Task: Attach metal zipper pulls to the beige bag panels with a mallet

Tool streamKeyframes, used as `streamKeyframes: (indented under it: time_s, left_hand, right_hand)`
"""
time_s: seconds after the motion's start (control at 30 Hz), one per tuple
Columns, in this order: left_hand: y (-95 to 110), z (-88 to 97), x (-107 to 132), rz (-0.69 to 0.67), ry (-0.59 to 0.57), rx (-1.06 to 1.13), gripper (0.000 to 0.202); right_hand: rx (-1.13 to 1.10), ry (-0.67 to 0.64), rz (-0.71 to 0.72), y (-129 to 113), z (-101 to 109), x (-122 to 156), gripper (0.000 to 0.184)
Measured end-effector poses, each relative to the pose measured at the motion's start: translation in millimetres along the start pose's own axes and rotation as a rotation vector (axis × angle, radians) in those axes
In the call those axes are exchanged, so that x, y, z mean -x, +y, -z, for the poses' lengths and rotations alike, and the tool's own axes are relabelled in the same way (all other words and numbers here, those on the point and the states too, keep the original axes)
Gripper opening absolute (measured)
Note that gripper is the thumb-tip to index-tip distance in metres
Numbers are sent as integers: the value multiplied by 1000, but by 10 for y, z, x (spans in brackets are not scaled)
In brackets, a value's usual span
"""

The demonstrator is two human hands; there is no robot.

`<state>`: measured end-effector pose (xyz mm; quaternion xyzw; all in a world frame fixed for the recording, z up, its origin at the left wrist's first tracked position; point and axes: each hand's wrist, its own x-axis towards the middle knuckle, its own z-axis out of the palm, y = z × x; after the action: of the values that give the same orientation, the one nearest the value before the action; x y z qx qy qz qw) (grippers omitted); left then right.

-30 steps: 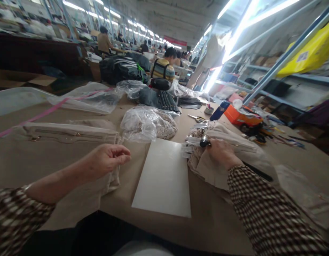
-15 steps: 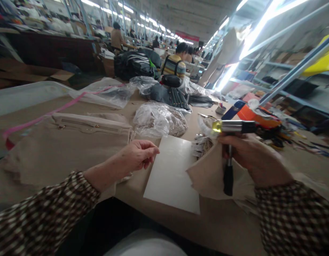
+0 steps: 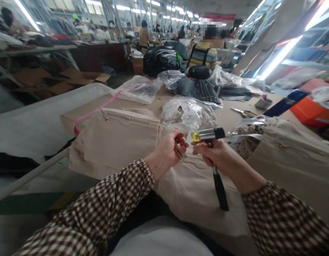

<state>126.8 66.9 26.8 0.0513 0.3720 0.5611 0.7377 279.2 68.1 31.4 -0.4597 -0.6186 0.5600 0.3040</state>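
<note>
My right hand (image 3: 218, 153) is wrapped round a hammer (image 3: 211, 134), just below its metal head with one yellow face and one black face. The hammer's black grip (image 3: 220, 192) hangs below the hand. Close to the yellow face, my left hand (image 3: 167, 153) is closed with curled fingers; a small pale piece shows at them, too blurred to name. Under both hands lies a beige fabric piece (image 3: 186, 193) with a zipper line near its far edge, draping over the table's front edge. To the left is a stack of beige fabric pieces (image 3: 121, 142) with a zipper on top.
More beige fabric (image 3: 292, 156) lies at the right. Behind the hands sit a plastic bag (image 3: 189, 112), scissors (image 3: 243, 113), a small round container (image 3: 264, 102) and an orange box (image 3: 314, 103). A pink strap (image 3: 108, 101) crosses the left side. A person (image 3: 203, 57) is beyond the table.
A beige fabric piece, previously under my right hand, now spreads in front of me and covers the white board. My hands have come close together, the hammer moving left. The view has turned left.
</note>
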Motion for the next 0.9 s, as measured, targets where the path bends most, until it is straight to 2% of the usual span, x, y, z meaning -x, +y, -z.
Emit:
streamKeyframes:
  time_s: [0.17, 0.27, 0.37, 0.5, 0.57, 0.63, 0.73, 0.83, 0.9]
  left_hand:
    - [-260, -151, -182, 27, 134, 137, 26]
    - [-458, -197, -218, 33, 50, 85, 24]
    - [-603, -224, -145, 37, -60, 13, 24]
    - [-684, -229, -16, 113, -20, 4, 36]
    - [-717, -208, 7, 124, 3, 28, 36]
    - [-759, -175, 4, 134, 1, 36, 34]
    - [-813, -130, -12, 216, -23, -110, 24]
    - [-795, -101, -32, 311, -80, -317, 21]
    - [-739, -77, -60, 340, -154, -387, 25]
  right_hand:
    - [202, 134, 68, 45, -2, 173, 32]
    - [276, 187, 163, 59, 47, 169, 25]
    - [370, 141, 170, 27, 121, 141, 14]
    - [532, 58, 93, 83, 147, 119, 4]
    - [489, 60, 66, 159, 136, 123, 4]
    - [331, 36, 50, 228, 137, 126, 8]
    - [172, 24, 9, 266, 202, 98, 14]
    - [253, 162, 44, 234, 340, 36, 14]
    - [283, 200, 52, 216, 436, 2, 15]
